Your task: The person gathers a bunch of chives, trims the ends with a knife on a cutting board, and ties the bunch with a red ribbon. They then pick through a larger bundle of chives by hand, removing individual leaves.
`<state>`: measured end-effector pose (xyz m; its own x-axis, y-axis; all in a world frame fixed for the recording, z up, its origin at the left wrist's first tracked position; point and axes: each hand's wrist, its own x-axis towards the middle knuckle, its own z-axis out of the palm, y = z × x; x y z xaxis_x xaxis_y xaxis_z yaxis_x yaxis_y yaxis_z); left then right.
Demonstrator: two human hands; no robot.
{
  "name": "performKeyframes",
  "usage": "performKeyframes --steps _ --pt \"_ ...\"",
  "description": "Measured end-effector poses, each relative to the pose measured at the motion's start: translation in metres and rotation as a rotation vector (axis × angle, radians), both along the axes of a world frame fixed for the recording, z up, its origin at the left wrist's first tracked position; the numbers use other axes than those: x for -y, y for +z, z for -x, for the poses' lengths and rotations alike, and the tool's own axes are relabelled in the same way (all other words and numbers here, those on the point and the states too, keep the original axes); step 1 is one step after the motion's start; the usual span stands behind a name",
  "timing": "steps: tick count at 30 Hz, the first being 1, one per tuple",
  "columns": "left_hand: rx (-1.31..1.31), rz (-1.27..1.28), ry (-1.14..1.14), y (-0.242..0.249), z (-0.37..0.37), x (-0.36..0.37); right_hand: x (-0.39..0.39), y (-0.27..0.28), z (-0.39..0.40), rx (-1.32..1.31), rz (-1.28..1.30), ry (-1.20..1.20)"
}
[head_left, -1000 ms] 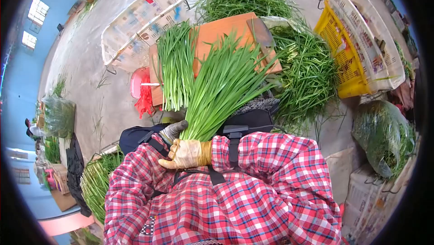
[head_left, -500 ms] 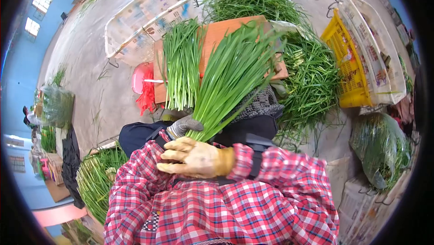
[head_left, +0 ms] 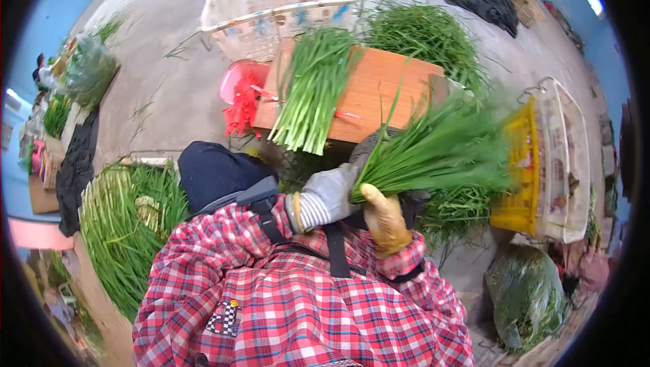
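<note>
My left hand (head_left: 328, 194), in a grey and white glove, is closed round the cut ends of a bunch of long green leaves (head_left: 430, 154). The leaves fan out to the right, their tips blurred. My right hand (head_left: 384, 220), in a yellowish glove, is at the lower edge of the bunch near its base, its thumb side against the stalks; what its fingers grip is hidden. A second bunch (head_left: 313, 89) lies on the wooden board (head_left: 386, 89), pale ends toward me. Red strips (head_left: 242, 111) hang from a pink container (head_left: 233, 76) left of the board.
A white basket (head_left: 284, 11) stands behind the board. Loose leaves are heaped behind (head_left: 423, 42) and right of it. On the right are a yellow crate (head_left: 518, 170), a white crate (head_left: 563, 164) and a filled plastic bag (head_left: 525, 292). More leaves (head_left: 128, 231) lie at left.
The held bunch has swung right, off the board, and both hands have moved right with it. My right hand has turned upward beside the stalks. The camera view has shifted too.
</note>
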<state>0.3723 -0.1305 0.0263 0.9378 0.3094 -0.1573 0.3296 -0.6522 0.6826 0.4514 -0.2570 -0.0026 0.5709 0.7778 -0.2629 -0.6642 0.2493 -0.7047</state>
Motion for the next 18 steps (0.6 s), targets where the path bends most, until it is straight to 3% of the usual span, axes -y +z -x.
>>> performKeyframes --steps 3,6,11,13,14,18 --pt "-0.071 -0.105 0.056 0.007 0.002 0.002 -0.016 -0.008 0.002 -0.072 0.064 -0.085" --pt "-0.167 -0.083 0.077 0.026 0.011 -0.005 -0.024 -0.022 0.002 -0.125 -0.057 -0.024" --pt "-0.057 0.021 0.094 0.021 0.035 -0.02 -0.033 -0.016 0.005 -0.106 -0.047 0.081" --pt "0.161 0.085 0.046 0.01 0.047 -0.029 -0.04 -0.014 0.008 -0.102 -0.041 0.096" --pt "0.151 0.231 0.026 0.005 0.052 -0.038 -0.042 -0.016 0.008 -0.07 -0.061 0.13" --pt "0.252 0.352 0.087 0.004 0.052 -0.072 -0.079 0.007 -0.004 0.048 -0.011 0.254"
